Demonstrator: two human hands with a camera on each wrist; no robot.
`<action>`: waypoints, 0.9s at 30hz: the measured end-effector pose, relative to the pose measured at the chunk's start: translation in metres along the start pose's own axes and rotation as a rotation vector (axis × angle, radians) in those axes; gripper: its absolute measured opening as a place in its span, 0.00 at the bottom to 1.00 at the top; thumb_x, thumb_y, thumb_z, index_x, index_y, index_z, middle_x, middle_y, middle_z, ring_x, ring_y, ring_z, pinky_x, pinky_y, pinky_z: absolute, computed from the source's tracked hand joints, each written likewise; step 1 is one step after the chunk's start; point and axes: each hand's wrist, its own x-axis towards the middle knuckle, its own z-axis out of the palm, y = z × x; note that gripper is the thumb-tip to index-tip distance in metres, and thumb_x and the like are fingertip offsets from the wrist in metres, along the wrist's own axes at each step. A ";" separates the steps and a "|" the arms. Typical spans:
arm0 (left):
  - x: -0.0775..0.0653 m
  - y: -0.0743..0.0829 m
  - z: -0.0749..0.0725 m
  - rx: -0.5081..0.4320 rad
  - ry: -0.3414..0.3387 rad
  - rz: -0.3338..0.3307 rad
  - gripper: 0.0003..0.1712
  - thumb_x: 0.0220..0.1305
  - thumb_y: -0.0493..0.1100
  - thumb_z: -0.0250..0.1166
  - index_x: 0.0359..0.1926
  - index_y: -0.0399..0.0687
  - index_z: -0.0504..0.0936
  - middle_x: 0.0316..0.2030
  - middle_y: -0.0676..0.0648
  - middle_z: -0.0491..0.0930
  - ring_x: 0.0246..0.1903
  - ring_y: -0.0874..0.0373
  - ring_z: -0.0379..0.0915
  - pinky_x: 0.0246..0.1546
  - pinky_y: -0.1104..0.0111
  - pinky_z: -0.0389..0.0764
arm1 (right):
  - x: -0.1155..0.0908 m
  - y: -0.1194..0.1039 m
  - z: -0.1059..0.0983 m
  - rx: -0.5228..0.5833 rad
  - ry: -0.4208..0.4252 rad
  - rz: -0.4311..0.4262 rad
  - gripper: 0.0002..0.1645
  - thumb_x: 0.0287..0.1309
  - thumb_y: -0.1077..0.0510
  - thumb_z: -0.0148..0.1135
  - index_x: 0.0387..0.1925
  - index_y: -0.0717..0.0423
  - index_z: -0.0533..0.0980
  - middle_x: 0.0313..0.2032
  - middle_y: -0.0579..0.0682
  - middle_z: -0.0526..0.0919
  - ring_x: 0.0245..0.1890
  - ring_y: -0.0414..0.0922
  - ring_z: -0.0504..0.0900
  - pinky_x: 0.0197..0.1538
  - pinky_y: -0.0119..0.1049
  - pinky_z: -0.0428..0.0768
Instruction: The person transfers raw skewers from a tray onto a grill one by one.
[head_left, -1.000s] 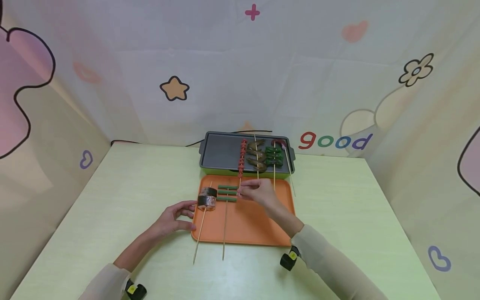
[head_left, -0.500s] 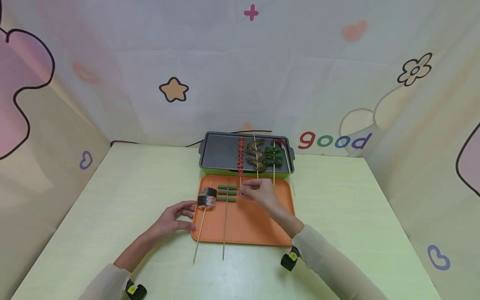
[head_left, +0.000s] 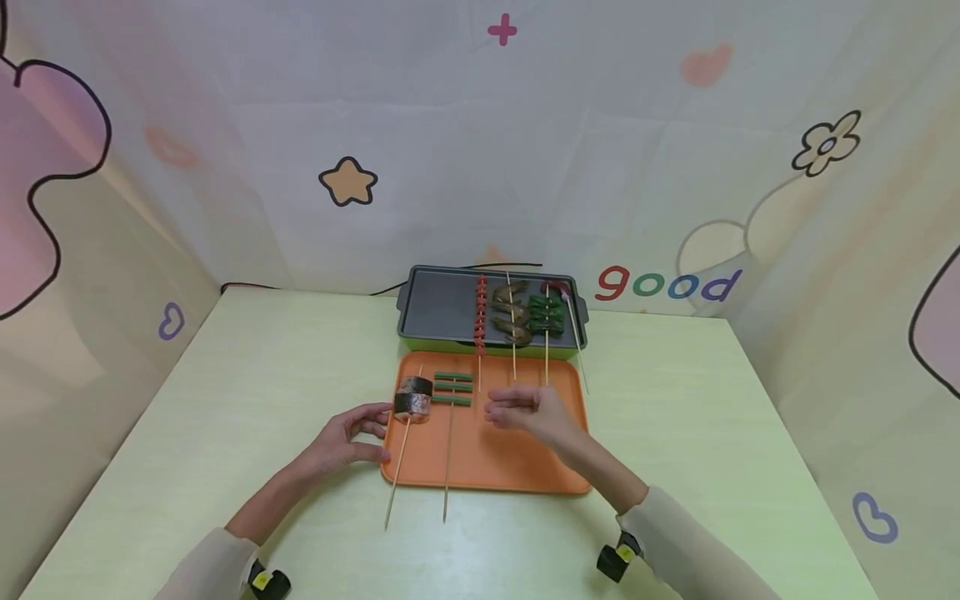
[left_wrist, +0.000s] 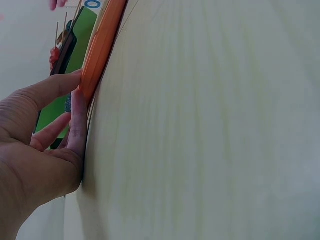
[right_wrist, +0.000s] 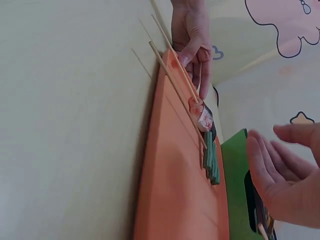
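Observation:
My left hand (head_left: 345, 437) rests at the left rim of the orange tray (head_left: 517, 467), thumb and fingertips touching it. In the left wrist view those fingers (left_wrist: 77, 117) are fairly straight. My right hand (head_left: 536, 412) hovers above the tray with nothing in it, thumb and fingers apart in the right wrist view. Just beyond it, a skewer of small red pieces (head_left: 481, 317) lies on the dark grill plate (head_left: 438, 304), its stick hanging over the front edge. On the tray lie a skewer of dark-banded rolls (head_left: 413, 398) and one of green bean-like sticks (head_left: 452, 387).
Right of the red skewer, the plate carries a shrimp skewer (head_left: 513, 312), a leafy green skewer (head_left: 547, 313) and a dark red skewer (head_left: 557, 287). Two stick ends overhang the tray's front edge. A patterned curtain (head_left: 480, 167) stands behind the pale table (head_left: 300, 333).
The red-piece skewer shifted slightly left on the grill plate, then my right hand let go and drew back toward me. My left hand stayed at the tray's rim.

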 end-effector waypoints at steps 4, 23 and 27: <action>0.000 -0.001 -0.001 -0.005 -0.006 -0.005 0.41 0.59 0.34 0.73 0.72 0.34 0.67 0.58 0.32 0.73 0.51 0.59 0.74 0.49 0.76 0.77 | -0.020 0.013 -0.012 -0.045 -0.131 -0.041 0.25 0.68 0.64 0.63 0.61 0.76 0.73 0.56 0.75 0.80 0.47 0.43 0.90 0.56 0.43 0.84; 0.000 -0.002 -0.001 0.001 0.004 -0.004 0.41 0.58 0.34 0.74 0.72 0.34 0.68 0.59 0.31 0.74 0.50 0.60 0.75 0.50 0.76 0.76 | -0.053 0.077 -0.129 -0.248 -0.042 -0.096 0.33 0.65 0.61 0.67 0.67 0.71 0.69 0.58 0.72 0.80 0.50 0.38 0.85 0.51 0.28 0.83; 0.002 -0.002 -0.002 -0.002 -0.007 0.008 0.41 0.59 0.34 0.74 0.72 0.33 0.67 0.59 0.31 0.74 0.50 0.62 0.75 0.50 0.76 0.76 | -0.051 0.087 -0.137 -0.256 -0.039 -0.102 0.38 0.65 0.63 0.67 0.72 0.69 0.64 0.61 0.73 0.76 0.53 0.36 0.84 0.53 0.26 0.81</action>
